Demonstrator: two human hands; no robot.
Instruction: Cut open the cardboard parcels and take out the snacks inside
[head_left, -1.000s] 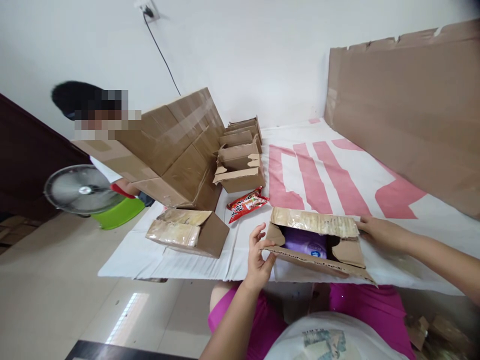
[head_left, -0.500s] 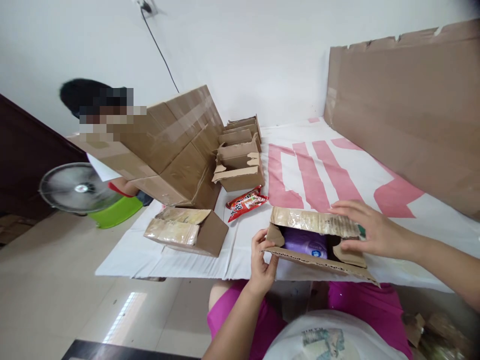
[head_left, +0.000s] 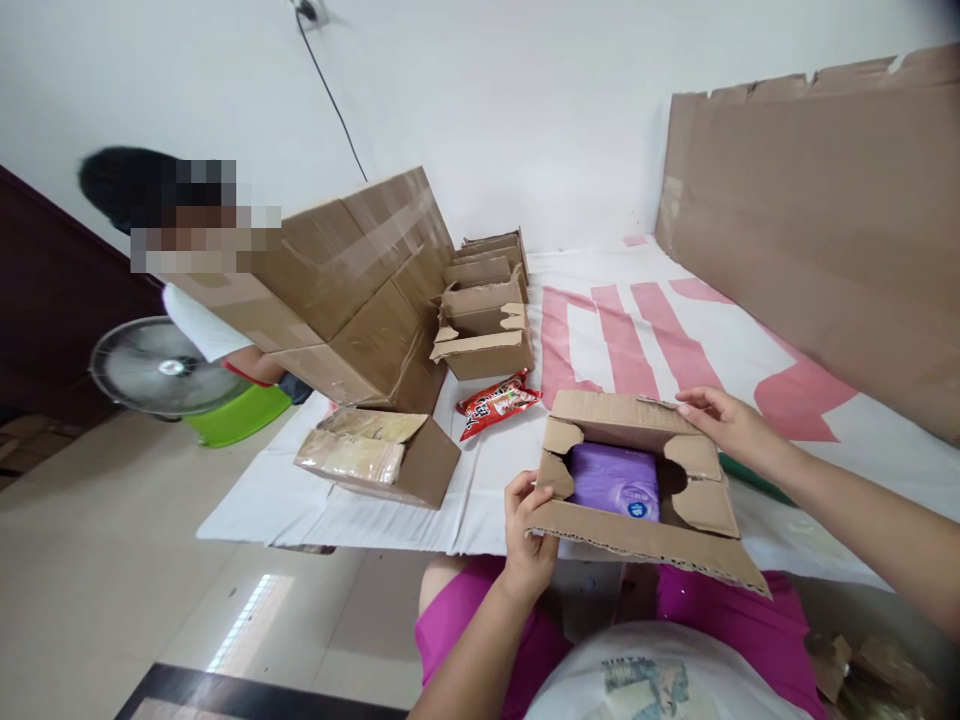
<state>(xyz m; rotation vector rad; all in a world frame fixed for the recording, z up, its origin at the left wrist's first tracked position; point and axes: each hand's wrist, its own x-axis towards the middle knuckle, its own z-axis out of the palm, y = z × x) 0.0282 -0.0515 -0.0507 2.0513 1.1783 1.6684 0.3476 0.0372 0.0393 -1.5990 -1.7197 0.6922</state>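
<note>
A small cardboard box (head_left: 652, 548) sits at the table's front edge with its top flaps raised and spread. Inside it, towards the left, lies a purple plastic-wrapped packet (head_left: 611, 480). My left hand (head_left: 529, 535) is closed round the box's left front corner, thumb on the front flap. At the back right, my right hand (head_left: 724, 422) has its fingers on the upper edge of the rear flap. A red snack packet (head_left: 499, 404) rests on the cloth behind and left of the box. Farther left stands a taped cardboard box (head_left: 424, 465).
Several open cardboard boxes (head_left: 487, 358) form a row beside a large cardboard divider (head_left: 390, 260). Another tall cardboard panel (head_left: 817, 220) stands at right. A green object (head_left: 757, 478) shows partly under my right forearm. Beyond the divider are a person (head_left: 195, 310) and a fan (head_left: 161, 368).
The rear flap has swung back and the box mouth is wider, showing more of the purple packet. My right hand has moved slightly up and back with the flap; my left hand keeps its hold.
</note>
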